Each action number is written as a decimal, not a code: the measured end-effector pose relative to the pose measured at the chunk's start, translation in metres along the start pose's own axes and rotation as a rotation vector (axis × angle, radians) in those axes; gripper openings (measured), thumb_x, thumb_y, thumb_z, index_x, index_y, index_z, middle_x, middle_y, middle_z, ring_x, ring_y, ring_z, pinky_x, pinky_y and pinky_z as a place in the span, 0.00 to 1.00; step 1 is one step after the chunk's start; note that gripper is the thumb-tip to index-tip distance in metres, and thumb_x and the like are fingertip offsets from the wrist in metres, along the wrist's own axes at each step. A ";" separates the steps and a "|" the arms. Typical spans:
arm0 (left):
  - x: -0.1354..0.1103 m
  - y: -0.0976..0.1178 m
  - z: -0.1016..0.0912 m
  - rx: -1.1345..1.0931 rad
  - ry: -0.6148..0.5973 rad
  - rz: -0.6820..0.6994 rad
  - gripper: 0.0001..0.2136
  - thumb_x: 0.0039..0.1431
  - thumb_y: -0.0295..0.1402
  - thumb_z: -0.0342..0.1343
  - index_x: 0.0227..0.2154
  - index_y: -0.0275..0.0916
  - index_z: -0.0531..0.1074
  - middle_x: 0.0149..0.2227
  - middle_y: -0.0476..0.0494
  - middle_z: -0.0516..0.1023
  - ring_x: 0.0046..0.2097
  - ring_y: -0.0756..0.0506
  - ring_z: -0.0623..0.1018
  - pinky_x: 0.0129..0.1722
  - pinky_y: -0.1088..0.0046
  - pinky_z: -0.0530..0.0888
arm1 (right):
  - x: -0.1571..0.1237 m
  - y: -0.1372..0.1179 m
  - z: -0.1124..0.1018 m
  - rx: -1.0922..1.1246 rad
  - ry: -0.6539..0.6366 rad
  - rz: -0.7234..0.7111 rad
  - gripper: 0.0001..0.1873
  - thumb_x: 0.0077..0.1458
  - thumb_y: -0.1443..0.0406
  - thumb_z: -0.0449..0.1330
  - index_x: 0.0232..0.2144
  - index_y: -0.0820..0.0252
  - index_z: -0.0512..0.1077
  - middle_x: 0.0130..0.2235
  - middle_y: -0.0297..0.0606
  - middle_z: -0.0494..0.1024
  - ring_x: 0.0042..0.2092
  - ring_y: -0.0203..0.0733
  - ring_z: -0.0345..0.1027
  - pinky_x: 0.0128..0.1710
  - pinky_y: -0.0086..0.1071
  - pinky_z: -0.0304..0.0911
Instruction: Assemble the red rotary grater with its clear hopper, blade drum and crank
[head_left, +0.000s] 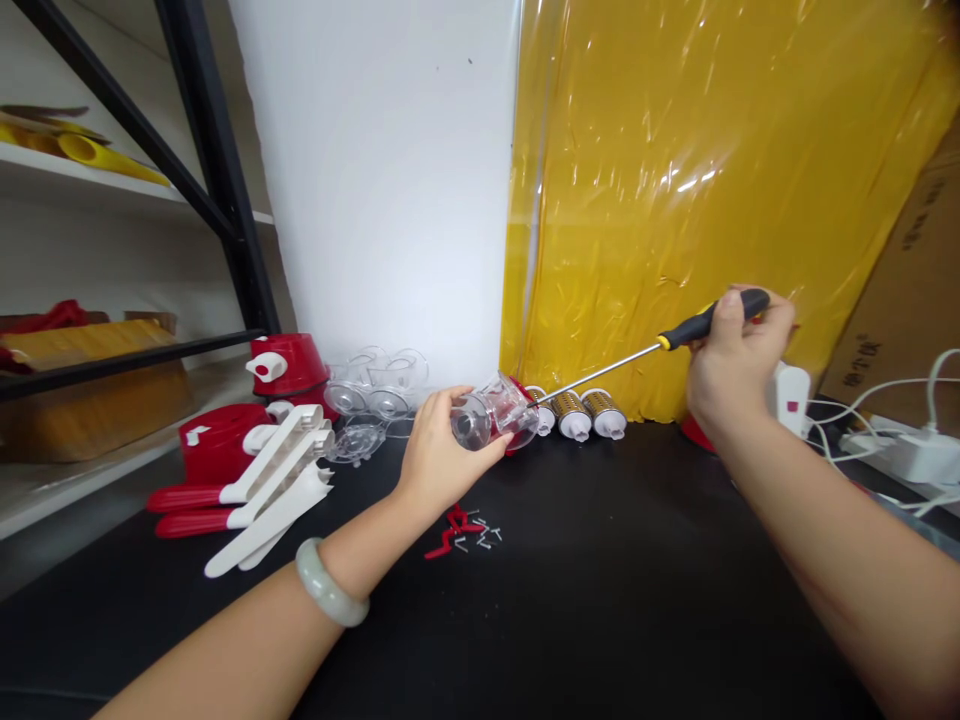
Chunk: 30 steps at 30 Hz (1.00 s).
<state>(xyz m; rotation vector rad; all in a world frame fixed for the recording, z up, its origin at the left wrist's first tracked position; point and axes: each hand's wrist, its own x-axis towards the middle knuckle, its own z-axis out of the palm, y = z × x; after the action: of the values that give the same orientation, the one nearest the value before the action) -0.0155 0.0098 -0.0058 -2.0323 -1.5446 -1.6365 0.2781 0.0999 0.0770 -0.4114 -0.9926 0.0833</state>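
My left hand [446, 450] is closed around a clear plastic housing [499, 412], tilted and held above the black table. Part of something red shows behind the housing. In my right hand [739, 360] is a screwdriver [611, 368] with a black and yellow handle, gripped near the handle's end. Its long metal shaft slopes down to the left, and the tip meets the right side of the clear housing. Whether a screw sits at the tip is too small to tell. Below my left hand lie red plastic pieces [455, 530] and several small screws [486, 535].
At the left are red bases [221, 440] and white-and-red handles [247, 495]. Several clear parts [375, 385] stand by the white wall panel. Grater drums [571, 415] line the back edge before yellow film [720, 200]. White cables and a power strip [911, 455] occupy the right.
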 end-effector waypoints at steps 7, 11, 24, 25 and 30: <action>0.000 0.000 0.000 0.005 0.002 0.013 0.27 0.45 0.43 0.66 0.48 0.40 0.65 0.48 0.40 0.73 0.50 0.39 0.73 0.51 0.60 0.70 | -0.004 -0.003 0.003 0.029 -0.025 0.009 0.20 0.50 0.53 0.61 0.38 0.57 0.59 0.32 0.28 0.64 0.25 0.28 0.58 0.22 0.26 0.55; 0.000 -0.001 0.001 0.007 0.011 0.029 0.27 0.45 0.43 0.66 0.47 0.41 0.65 0.47 0.42 0.73 0.49 0.40 0.74 0.50 0.60 0.71 | -0.006 -0.004 0.004 0.014 -0.028 0.022 0.20 0.50 0.52 0.61 0.37 0.57 0.59 0.32 0.27 0.64 0.25 0.27 0.57 0.22 0.25 0.55; -0.001 -0.002 0.002 0.037 0.009 0.068 0.27 0.45 0.43 0.66 0.47 0.41 0.65 0.46 0.42 0.73 0.49 0.40 0.74 0.50 0.59 0.71 | -0.008 -0.002 0.004 0.020 -0.079 0.031 0.19 0.51 0.54 0.62 0.36 0.58 0.60 0.30 0.26 0.64 0.23 0.27 0.59 0.21 0.25 0.57; -0.001 -0.003 0.002 0.040 0.009 0.068 0.27 0.45 0.43 0.66 0.47 0.41 0.65 0.46 0.42 0.73 0.49 0.40 0.74 0.50 0.59 0.71 | -0.007 -0.001 0.003 0.019 -0.084 0.040 0.19 0.51 0.54 0.62 0.36 0.58 0.59 0.30 0.26 0.64 0.23 0.27 0.59 0.21 0.25 0.58; -0.001 -0.005 0.003 0.062 0.000 0.072 0.27 0.45 0.43 0.66 0.47 0.41 0.65 0.47 0.42 0.73 0.50 0.39 0.73 0.50 0.58 0.71 | -0.003 0.006 -0.002 -0.048 -0.137 0.161 0.22 0.47 0.54 0.65 0.34 0.56 0.59 0.27 0.23 0.63 0.23 0.27 0.60 0.19 0.23 0.60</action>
<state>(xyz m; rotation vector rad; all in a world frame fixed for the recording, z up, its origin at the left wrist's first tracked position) -0.0176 0.0132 -0.0107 -2.0312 -1.4851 -1.5441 0.2787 0.1042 0.0719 -0.5353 -1.0965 0.2358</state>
